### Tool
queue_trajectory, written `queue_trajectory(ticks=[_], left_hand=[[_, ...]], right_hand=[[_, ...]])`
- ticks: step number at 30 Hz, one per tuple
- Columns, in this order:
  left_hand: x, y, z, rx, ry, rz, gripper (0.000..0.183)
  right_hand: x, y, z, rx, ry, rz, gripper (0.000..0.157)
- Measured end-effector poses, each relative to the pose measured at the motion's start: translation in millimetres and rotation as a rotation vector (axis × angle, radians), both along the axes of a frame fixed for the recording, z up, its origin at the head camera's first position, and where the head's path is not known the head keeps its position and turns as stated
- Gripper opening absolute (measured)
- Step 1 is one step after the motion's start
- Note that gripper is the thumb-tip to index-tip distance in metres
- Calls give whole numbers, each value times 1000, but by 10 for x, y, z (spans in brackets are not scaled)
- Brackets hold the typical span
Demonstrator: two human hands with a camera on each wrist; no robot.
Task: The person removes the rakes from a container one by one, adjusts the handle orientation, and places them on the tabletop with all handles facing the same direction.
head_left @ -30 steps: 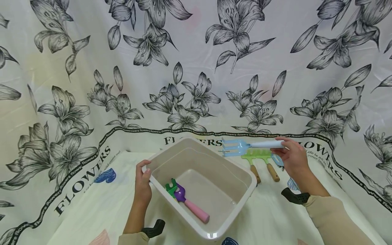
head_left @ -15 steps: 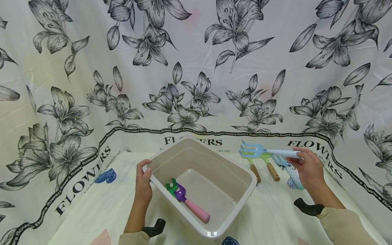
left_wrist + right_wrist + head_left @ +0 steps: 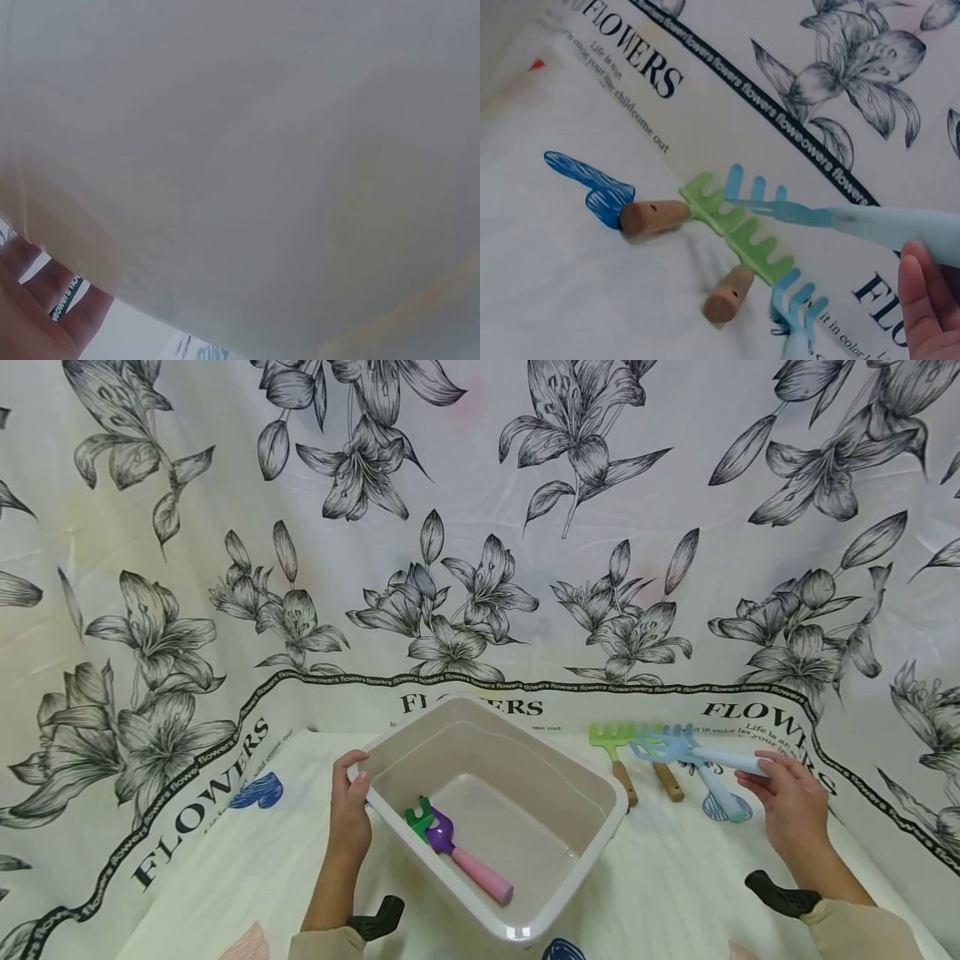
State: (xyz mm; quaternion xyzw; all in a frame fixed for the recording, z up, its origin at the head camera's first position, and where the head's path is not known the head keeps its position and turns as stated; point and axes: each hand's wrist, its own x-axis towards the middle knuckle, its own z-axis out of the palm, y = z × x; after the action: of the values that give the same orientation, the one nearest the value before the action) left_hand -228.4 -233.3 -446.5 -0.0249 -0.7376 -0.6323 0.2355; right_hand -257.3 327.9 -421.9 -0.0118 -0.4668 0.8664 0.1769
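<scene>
My left hand grips the left corner of a beige plastic tub, held tilted so its inside shows. In it lie a small purple-headed tool with a pink handle and a green pronged piece. With thumb and fingers, my right hand holds a light blue hand fork by the end of its handle, prongs pointing left. Beneath the fork, a second blue hand fork lies on the cloth beside two green rakes with wooden handles. The tub's outer wall fills the left wrist view.
A pale cloth with coloured leaf prints covers the surface. Behind it hangs a flower-printed curtain. The tub stands between my left hand and the tools at the right.
My right hand has moved right and down with the blue hand fork, from beside the tub to over the second blue fork. My left hand and the tub stay put.
</scene>
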Motion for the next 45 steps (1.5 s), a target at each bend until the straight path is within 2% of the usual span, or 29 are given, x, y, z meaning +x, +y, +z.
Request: queue_trajectory(ticks=[11, 22, 34, 38, 45], left_hand=[[-8, 4, 17, 5, 2, -12, 40], [-21, -11, -10, 4, 23, -7, 39], [-5, -5, -2, 5, 24, -11, 38], [-5, -13, -3, 6, 34, -11, 38], [-12, -3, -10, 4, 27, -13, 37]], right_hand=[[82, 163, -190, -59, -82, -156, 12], [87, 338, -271, -222, -235, -362, 21], [65, 445, -380, -305, -278, -454, 21], [38, 458, -422, -235, -329, -513, 20], [11, 475, -576, 47, -519, -586, 19]])
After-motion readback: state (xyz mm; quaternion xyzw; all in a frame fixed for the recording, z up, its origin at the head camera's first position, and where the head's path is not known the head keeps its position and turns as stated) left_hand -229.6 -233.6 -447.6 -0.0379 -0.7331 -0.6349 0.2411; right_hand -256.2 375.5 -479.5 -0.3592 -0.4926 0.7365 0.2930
